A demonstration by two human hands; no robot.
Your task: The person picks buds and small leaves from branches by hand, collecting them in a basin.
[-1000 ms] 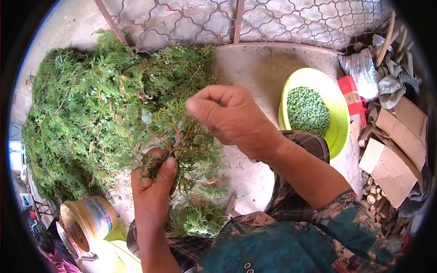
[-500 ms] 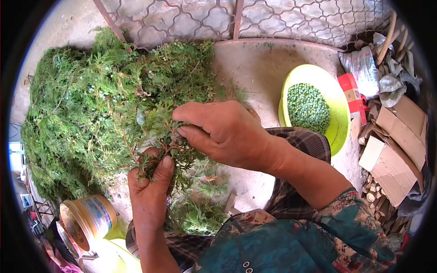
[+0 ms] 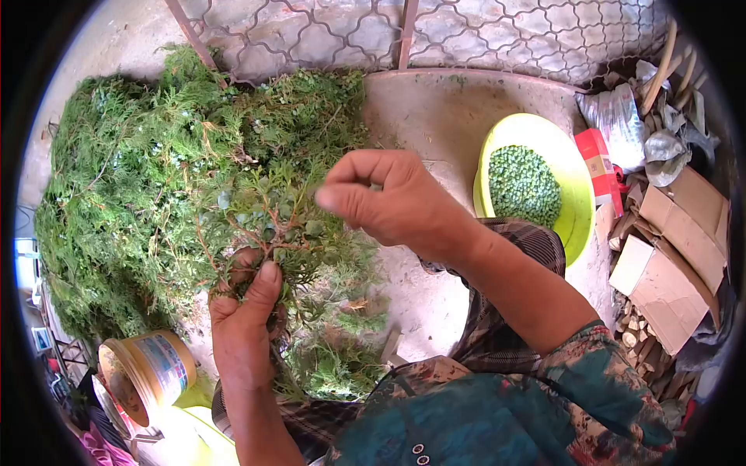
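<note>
Left hand: Your left hand [image 3: 241, 326] is closed around the stem of a green sprig [image 3: 272, 221]. The thumb presses on the front and the leafy top stands up above your fist.
Right hand: Your right hand [image 3: 388, 198] is up beside the top of the sprig, on its right. The fingers [image 3: 353, 167] and thumb are pinched together. You cannot tell from here if a little bit is in the pinch, because the fingers hide it.
Sprig: It is in front of you, low over the big pile of branches [image 3: 132, 179]. Small pale green bits [image 3: 311, 227] sit among its leaves.
Bowl: A yellow-green bowl [image 3: 575, 179] is on the ground to your right, well apart from both hands. It holds a heap of green bits [image 3: 524, 182] that look like the ones on the sprig.
Other things: A tub [image 3: 151, 369] lies on its side near your left arm. Cardboard [image 3: 676, 256] is stacked past the bowl.
Step in hand: It looks like you are picking the little bits off the sprig, one pinch at a time.
Next move calls for: Hold the stem firm and steady with your left hand. Aim your right fingertips at one bit, not at the leaves. Pull gently so the sprig does not snap. The bowl is far to the right, so a full pinch needs a long, careful reach so nothing drops on the ground.
</note>
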